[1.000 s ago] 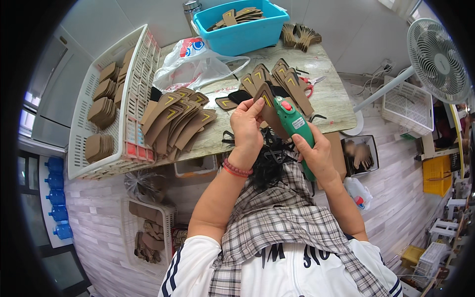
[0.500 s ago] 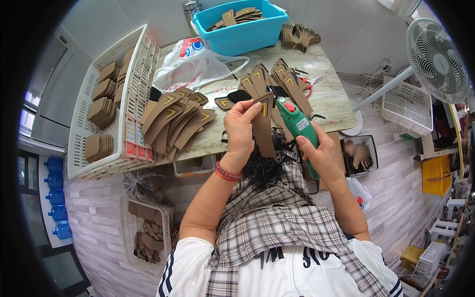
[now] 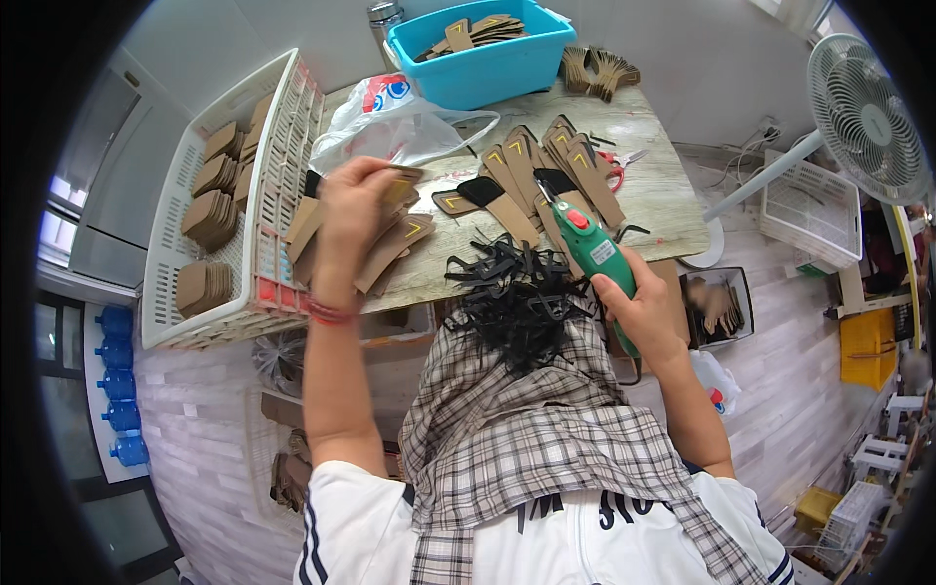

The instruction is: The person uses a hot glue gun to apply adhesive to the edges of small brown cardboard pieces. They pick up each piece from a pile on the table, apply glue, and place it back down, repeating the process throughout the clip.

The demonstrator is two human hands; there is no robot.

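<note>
My right hand (image 3: 643,307) is wrapped round a green electric hand tool (image 3: 603,258) with a red button and a thin metal tip. The tip points at the tan pieces with yellow angle marks (image 3: 595,185) fanned out on the table. Over at the left, my left hand (image 3: 349,210) is above a pile of similar tan pieces (image 3: 395,249); motion smears its fingers, and whether it grips a piece is unclear. Black strip trimmings (image 3: 517,307) lie heaped on my plaid apron (image 3: 507,429) and the table's front edge.
A white crate (image 3: 268,175) with stacked tan pieces stands left. At the back are a plastic bag (image 3: 390,132), a blue tub (image 3: 487,73) of pieces and a bundle (image 3: 600,73). Red scissors (image 3: 619,171) lie right, near a standing fan (image 3: 863,117).
My left hand has moved left from in front of the tool to the left pile. The tan piece it held is no longer visible beside the tool. My right hand stays nearly in place.
</note>
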